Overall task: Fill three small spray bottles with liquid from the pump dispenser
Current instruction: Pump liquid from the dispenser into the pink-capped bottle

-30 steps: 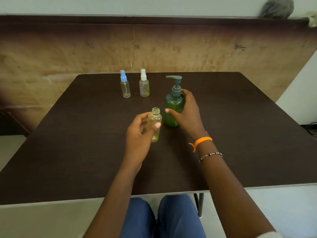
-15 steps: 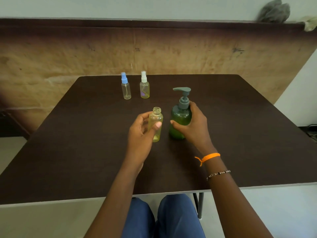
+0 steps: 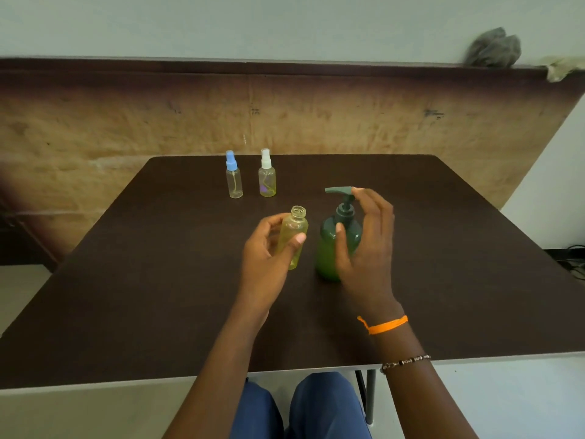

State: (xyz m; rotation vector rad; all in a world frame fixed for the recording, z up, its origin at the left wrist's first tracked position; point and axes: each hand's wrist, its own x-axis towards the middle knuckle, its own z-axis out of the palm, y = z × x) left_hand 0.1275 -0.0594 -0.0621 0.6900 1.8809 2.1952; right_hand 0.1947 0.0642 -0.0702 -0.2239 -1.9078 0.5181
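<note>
Bench (image 3: 443, 280), dark brown, carries everything I see. Green pump dispenser (image 3: 332, 248) stands mid-bench; my right hand (image 3: 367, 248) is loosely spread beside it, fingertips at the pump head. Left hand (image 3: 269, 258) grips the uncapped yellow bottle (image 3: 292, 236). Blue-capped spray bottle (image 3: 234, 179) and white-capped spray bottle (image 3: 267, 177) stand behind.

A dark brown table (image 3: 158, 296) is seen; two capped spray bottles (image 3: 234, 174) (image 3: 267, 173) stand near its far edge, a green pump dispenser (image 3: 329, 248) at the middle.
</note>
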